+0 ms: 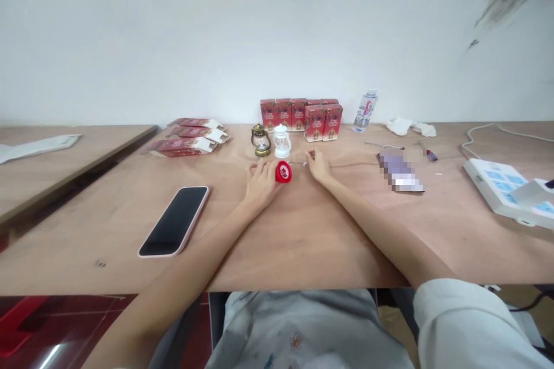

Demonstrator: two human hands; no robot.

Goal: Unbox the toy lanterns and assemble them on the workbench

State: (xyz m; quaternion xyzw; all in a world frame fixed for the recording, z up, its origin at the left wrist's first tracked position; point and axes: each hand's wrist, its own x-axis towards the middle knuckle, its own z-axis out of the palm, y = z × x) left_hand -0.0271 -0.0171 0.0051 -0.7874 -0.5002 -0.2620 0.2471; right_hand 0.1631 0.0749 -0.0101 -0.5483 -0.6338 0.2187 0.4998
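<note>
The left hand (261,185) has its grip pinching a small red round piece with a pale-centred end (283,172), that end facing the wearer, over the brown wooden table (281,248). The right hand (319,167) curls near a thin pale slender item (298,164); whether its grip pinches this, I cannot tell. Just beyond the red piece stand a white miniature lantern (282,143) and a bronze-coloured miniature lantern (262,142).

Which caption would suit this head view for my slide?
Left hand holding a red item before a white lantern and a brassy lantern, the right hand nearby.
</note>
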